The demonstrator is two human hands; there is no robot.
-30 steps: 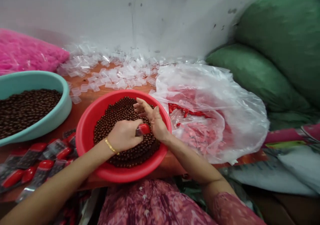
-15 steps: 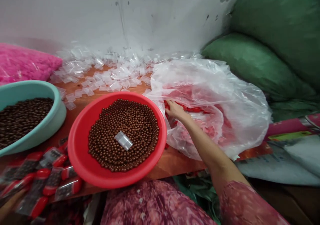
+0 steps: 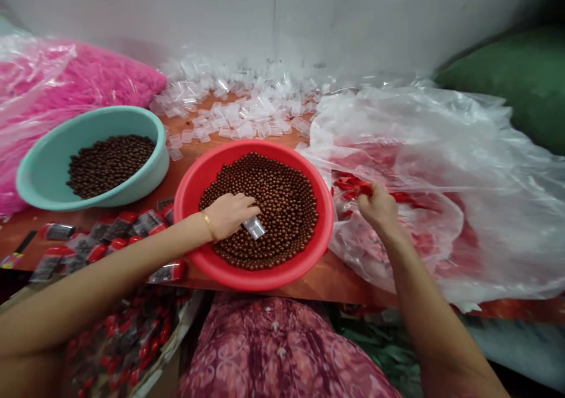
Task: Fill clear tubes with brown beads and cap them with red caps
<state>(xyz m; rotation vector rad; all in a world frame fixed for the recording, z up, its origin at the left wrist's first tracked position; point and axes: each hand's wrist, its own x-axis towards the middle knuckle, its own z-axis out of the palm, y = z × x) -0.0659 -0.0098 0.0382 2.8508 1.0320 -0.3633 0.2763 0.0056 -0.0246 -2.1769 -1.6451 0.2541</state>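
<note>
mid-frame, a clear packet [image 3: 255, 227] is pinched by the left hand [image 3: 229, 212] in the red bowl [image 3: 265, 280], a red piece [image 3: 364, 189] by the right hand [image 3: 379, 208].

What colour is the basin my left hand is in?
Red. The basin holding brown beads shows best in the head view.

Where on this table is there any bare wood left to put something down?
Little: a wedge between the teal bowl and red bowl, and a strip along the front edge below it. Packets crowd the left, clear sachets the back, the plastic bag the right.
</note>
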